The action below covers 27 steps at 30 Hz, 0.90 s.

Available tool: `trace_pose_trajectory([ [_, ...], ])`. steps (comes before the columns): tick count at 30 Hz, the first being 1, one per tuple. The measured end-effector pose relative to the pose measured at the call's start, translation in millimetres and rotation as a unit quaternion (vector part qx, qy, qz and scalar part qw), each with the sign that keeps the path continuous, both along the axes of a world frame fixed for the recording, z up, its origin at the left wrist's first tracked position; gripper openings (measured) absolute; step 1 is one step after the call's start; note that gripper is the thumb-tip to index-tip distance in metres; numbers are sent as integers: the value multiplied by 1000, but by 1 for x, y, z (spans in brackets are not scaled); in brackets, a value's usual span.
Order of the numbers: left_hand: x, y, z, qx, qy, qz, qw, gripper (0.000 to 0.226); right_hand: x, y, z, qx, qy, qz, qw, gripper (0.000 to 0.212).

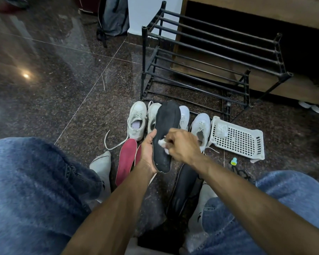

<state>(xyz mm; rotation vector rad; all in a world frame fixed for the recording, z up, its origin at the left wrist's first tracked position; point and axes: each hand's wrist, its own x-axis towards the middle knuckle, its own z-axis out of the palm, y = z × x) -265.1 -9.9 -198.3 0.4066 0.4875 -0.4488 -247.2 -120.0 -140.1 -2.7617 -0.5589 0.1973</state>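
Black and flat, the foot-shaped insole [168, 118] is being held up in the air between the knees, above the dark speckled stone floor [63, 92]. The left hand [148, 150] is gripping it along its left edge, near the heel end, with the thumb lying on the top face. The right hand [183, 144] is coming over from the right side. Its fingers are curling around a small white wad [162, 143], cloth or tissue I cannot tell, and are pressing it on the middle of the insole.

The long axis is running away from the person: the heel is pointing down toward the left wrist, and the toe is pointing forward, toward the black metal shoe rack [210, 57]. So the toe half is lying beyond both hands, and the right hand, which is carrying the wad, is the nearer one to it. I am judging that the next wipe needs to travel along this axis, outward to the toe, with the left hand steadying the heel.

Two red insoles [126, 159] and several white laced sneakers [136, 120] are lying on the floor below, and a white perforated plastic basket [243, 142] is lying to the right.
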Motion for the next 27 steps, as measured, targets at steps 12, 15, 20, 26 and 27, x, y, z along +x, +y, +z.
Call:
trace_pose_trajectory([
  [12,-11,0,-47,304,75,-158,937,41,17,-53,-44,-117,298,57,946,9],
  [15,-31,3,-67,342,90,-195,915,43,12,-74,-74,-145,297,-29,943,15],
  [20,-40,9,-94,395,148,-215,881,40,-9,-94,-145,-94,364,-170,911,27],
  [26,-28,9,-124,456,181,-264,830,40,-19,-103,-193,12,397,-355,846,28],
  [27,-27,7,-130,463,179,-275,823,41,-19,-103,-199,27,404,-379,832,30],
])
